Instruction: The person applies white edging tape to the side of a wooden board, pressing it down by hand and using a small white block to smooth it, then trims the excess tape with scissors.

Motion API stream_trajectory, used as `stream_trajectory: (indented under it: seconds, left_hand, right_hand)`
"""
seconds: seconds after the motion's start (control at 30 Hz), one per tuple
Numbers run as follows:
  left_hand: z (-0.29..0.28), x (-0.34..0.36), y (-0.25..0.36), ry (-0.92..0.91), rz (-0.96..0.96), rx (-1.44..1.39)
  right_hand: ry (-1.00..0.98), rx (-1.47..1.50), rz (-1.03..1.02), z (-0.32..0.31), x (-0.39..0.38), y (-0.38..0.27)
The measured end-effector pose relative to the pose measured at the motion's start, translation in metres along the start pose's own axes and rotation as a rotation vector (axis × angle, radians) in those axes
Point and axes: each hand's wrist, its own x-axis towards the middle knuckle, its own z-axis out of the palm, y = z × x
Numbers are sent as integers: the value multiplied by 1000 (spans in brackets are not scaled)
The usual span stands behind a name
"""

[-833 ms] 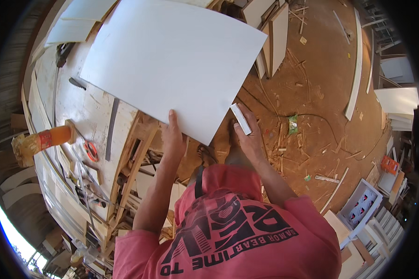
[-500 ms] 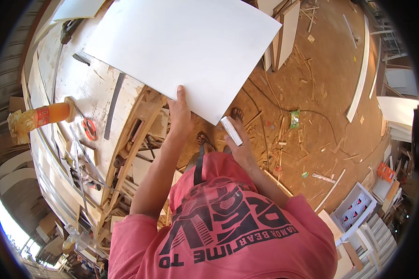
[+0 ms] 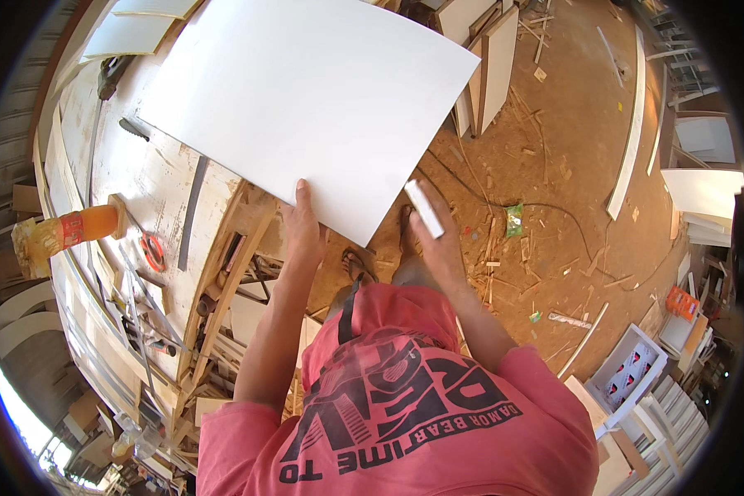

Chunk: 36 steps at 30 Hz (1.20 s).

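Note:
A large white board (image 3: 306, 107) lies over the workbench, its near corner jutting out toward me. My left hand (image 3: 304, 227) grips the board's near left edge, thumb on top and the other fingers hidden underneath. In my right hand (image 3: 442, 248) is a small white rectangular block (image 3: 424, 209), held beside the board's right edge near that corner. Whether the block touches the edge cannot be made out.
On the worn workbench (image 3: 161, 178) at left are an orange bottle (image 3: 87, 227), an orange ring-shaped thing (image 3: 152, 251) and a dark strip (image 3: 193, 213). Panels (image 3: 496, 70) stand at the far right of the board. Wood scraps and a cable (image 3: 546, 205) litter the brown floor.
My right hand with the block has moved from the board's near corner farther along its right edge. The board appears slightly lower and more to the left; my left hand still grips it.

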Motion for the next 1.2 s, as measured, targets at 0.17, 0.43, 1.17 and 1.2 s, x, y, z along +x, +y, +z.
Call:
stream_trajectory:
  seconds: [0.17, 0.43, 1.17, 1.2]
  left_hand:
    - [5, -2, -1, -16, 111, -21]
    - [5, -1, 1, 1, 4, 16]
    - [-11, 0, 2, -182, -28, 77]
    - [-8, 3, 3, -200, -19, 75]
  right_hand:
    - [160, -15, -33, -45, 111, -11]
    - [-90, -161, -103, 17, -45, 11]
    - [227, 150, -90, -58, 144, 20]
    - [171, 132, -35, -52, 121, 21]
